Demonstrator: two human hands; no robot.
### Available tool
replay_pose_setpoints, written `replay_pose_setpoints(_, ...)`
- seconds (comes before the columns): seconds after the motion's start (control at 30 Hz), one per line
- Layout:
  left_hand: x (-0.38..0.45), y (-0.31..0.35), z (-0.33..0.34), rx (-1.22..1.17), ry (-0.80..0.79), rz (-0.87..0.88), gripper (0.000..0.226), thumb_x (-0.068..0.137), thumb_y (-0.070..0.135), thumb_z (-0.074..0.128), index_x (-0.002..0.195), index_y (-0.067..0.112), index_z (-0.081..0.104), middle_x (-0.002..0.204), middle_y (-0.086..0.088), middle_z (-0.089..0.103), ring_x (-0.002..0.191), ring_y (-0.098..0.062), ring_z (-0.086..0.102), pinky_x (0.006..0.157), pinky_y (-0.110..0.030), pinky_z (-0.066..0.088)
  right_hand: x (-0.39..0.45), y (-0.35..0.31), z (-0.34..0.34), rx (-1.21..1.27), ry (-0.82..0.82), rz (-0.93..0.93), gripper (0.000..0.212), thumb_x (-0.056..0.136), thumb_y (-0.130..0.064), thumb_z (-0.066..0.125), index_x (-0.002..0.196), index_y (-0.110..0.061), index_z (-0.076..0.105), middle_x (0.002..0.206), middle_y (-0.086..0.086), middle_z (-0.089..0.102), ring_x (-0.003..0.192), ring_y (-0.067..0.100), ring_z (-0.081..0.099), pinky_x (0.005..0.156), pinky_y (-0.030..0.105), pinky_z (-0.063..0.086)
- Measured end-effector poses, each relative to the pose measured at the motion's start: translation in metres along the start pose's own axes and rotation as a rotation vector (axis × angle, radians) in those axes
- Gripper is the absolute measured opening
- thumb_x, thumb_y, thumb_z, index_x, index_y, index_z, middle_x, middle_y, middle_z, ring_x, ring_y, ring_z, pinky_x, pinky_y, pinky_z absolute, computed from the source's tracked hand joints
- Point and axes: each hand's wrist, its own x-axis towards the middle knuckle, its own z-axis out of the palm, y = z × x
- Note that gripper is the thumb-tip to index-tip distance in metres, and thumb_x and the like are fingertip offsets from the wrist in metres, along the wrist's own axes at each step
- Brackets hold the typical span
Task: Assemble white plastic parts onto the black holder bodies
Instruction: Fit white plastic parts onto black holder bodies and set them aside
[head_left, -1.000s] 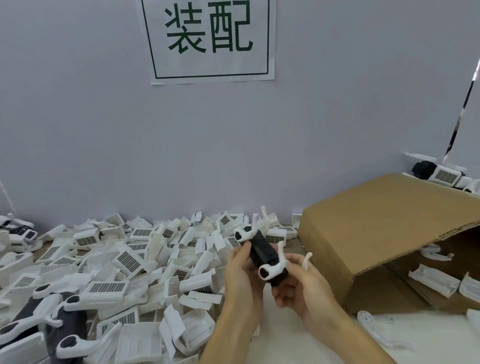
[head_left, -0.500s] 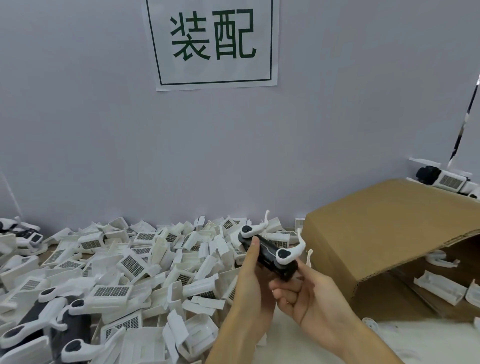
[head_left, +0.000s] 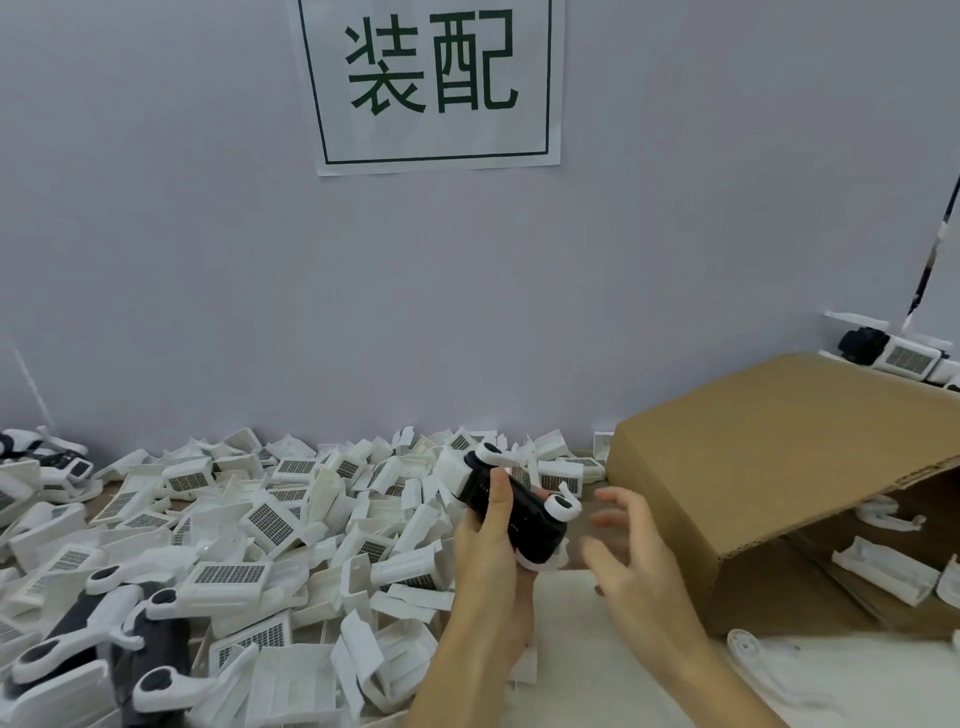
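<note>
My left hand (head_left: 493, 551) grips a black holder body (head_left: 522, 512) at the centre of the view, thumb lying across its top. Two white hooked arms are fitted on the body, one at its far end (head_left: 491, 457) and one at its right side (head_left: 561, 506). My right hand (head_left: 631, 553) hovers just right of the body with fingers spread and blurred, holding nothing. A large heap of loose white plastic parts (head_left: 270, 519) with grid faces covers the table to the left.
An open cardboard box (head_left: 769, 467) lies on its side at the right, with white parts (head_left: 883, 569) inside. Finished black-and-white holders (head_left: 104, 639) lie at the lower left, more (head_left: 893, 353) behind the box. A loose white arm (head_left: 763, 670) lies at the lower right.
My right hand has let go of the holder body and drawn away to the right with fingers spread. My left hand alone keeps the body, turned a little.
</note>
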Motion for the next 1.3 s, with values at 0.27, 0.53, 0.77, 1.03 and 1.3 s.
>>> replay_pose_setpoints(0.27, -0.005, 0.002, 0.004, -0.092, -0.067, -0.182, 0.055, 0.093, 0.047, 0.054, 0.121, 0.002, 0.068, 0.11, -0.019, 0.074, 0.098, -0.033, 0.074, 0.08, -0.043, 0.06, 0.0, 0.007, 0.009, -0.178, -0.033, -0.295, 0.076, 0.069, -0.025, 0.088, 0.127, -0.049, 0.045, 0.12, -0.033, 0.049, 0.118, -0.002, 0.05, 0.092, 0.025, 0.046)
replay_pose_setpoints(0.53, -0.003, -0.001, -0.001, -0.093, -0.226, -0.154, 0.033, 0.103, 0.011, 0.045, 0.13, 0.001, 0.063, 0.126, -0.024, 0.067, 0.118, -0.039, 0.065, 0.088, -0.046, 0.059, 0.004, 0.009, 0.005, 0.01, 0.081, -0.241, 0.038, 0.083, -0.037, 0.078, 0.112, -0.051, 0.056, 0.106, -0.026, 0.068, 0.097, 0.001, 0.068, 0.077, 0.02, 0.053)
replay_pose_setpoints(0.77, -0.005, 0.001, -0.002, -0.023, -0.351, -0.139, 0.034, 0.1, 0.007, 0.049, 0.13, 0.005, 0.065, 0.128, -0.024, 0.066, 0.113, -0.035, 0.069, 0.086, -0.04, 0.059, 0.007, 0.008, 0.001, 0.314, -0.036, -0.066, 0.014, 0.092, -0.032, 0.07, 0.099, -0.044, 0.072, 0.089, -0.004, 0.074, 0.085, 0.011, 0.069, 0.076, 0.037, 0.059)
replay_pose_setpoints(1.03, -0.001, 0.0, -0.002, 0.104, -0.221, -0.08, 0.042, 0.087, 0.029, 0.07, 0.119, 0.002, 0.069, 0.114, -0.022, 0.073, 0.102, -0.034, 0.073, 0.084, -0.04, 0.062, 0.001, 0.006, 0.001, 0.132, -0.025, -0.078, 0.033, 0.084, -0.031, 0.077, 0.113, -0.034, 0.062, 0.099, -0.019, 0.071, 0.094, 0.007, 0.068, 0.076, 0.028, 0.057)
replay_pose_setpoints(1.3, 0.005, 0.007, -0.006, 0.244, -0.046, -0.11, 0.04, 0.101, 0.044, 0.054, 0.111, 0.01, 0.073, 0.099, -0.012, 0.078, 0.093, -0.027, 0.076, 0.077, -0.037, 0.061, -0.007, 0.001, 0.0, -0.134, -0.195, -0.177, 0.033, 0.086, -0.044, 0.073, 0.11, -0.045, 0.051, 0.105, -0.029, 0.061, 0.099, -0.001, 0.06, 0.073, 0.018, 0.05)
